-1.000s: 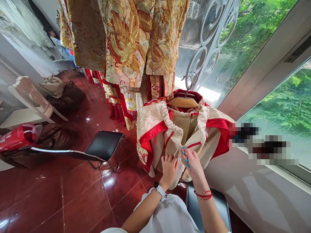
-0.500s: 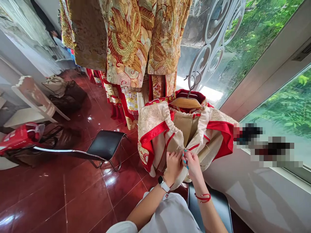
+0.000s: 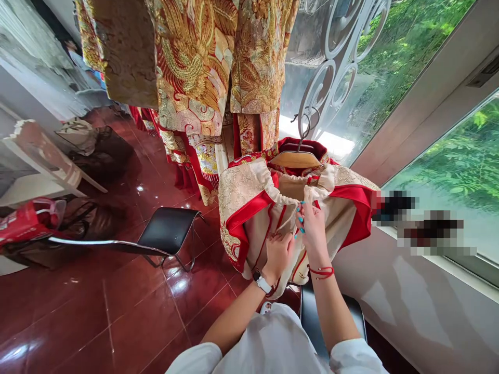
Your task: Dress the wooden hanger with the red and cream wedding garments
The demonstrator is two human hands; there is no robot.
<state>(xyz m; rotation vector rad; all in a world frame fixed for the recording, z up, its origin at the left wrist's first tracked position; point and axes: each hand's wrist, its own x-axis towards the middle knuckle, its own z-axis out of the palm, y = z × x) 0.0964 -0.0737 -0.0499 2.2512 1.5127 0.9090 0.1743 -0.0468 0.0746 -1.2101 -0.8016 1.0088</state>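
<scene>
A cream jacket (image 3: pixel 244 182) with gold embroidery and red bands hangs from a wooden hanger (image 3: pixel 294 159) in front of me, its front parted and the lining showing. Gathered cream fabric (image 3: pixel 268 184) runs round its neckline. My right hand (image 3: pixel 313 226), with turquoise nails and a red string bracelet, pinches this edge at the front of the neckline. Lower and to the left, my left hand (image 3: pixel 277 254) is closed at the jacket's front; a thin pale strip runs down toward it. Exactly which part its fingers grip is hidden.
More gold-embroidered garments (image 3: pixel 195 67) hang behind. Left stands a black chair (image 3: pixel 169 231); another black seat (image 3: pixel 353 314) is below my right arm. A red bag (image 3: pixel 29 221) lies far left. The window with a scrolled white grille (image 3: pixel 331 78) is at the right.
My right hand has moved up to the neckline, away from my left hand, which stays low. The neckline's gathered edges now lie closer together. The view has shifted slightly.
</scene>
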